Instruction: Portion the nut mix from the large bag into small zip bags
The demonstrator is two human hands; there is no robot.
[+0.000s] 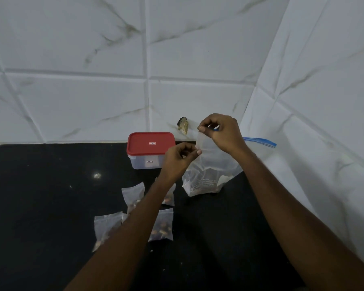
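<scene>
Two hands pinch a small zip bag (204, 143) by its top edge: the left hand (180, 159) at the nearer corner, the right hand (224, 133) at the farther one, fingers (203, 128) curled on the plastic. It hangs in front of the large bag (210, 177), which stands to the right on the dark surface (40, 196). Four filled small bags (162, 225) lie nearer and to the left — a red-lidded box (150, 143) sits by the wall (72, 101).

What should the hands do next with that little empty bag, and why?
Probably pull open the mouth of the little bag: the left hand and right hand each pinch its edge, it looks empty, and the large bag of nuts stands right behind it.
</scene>
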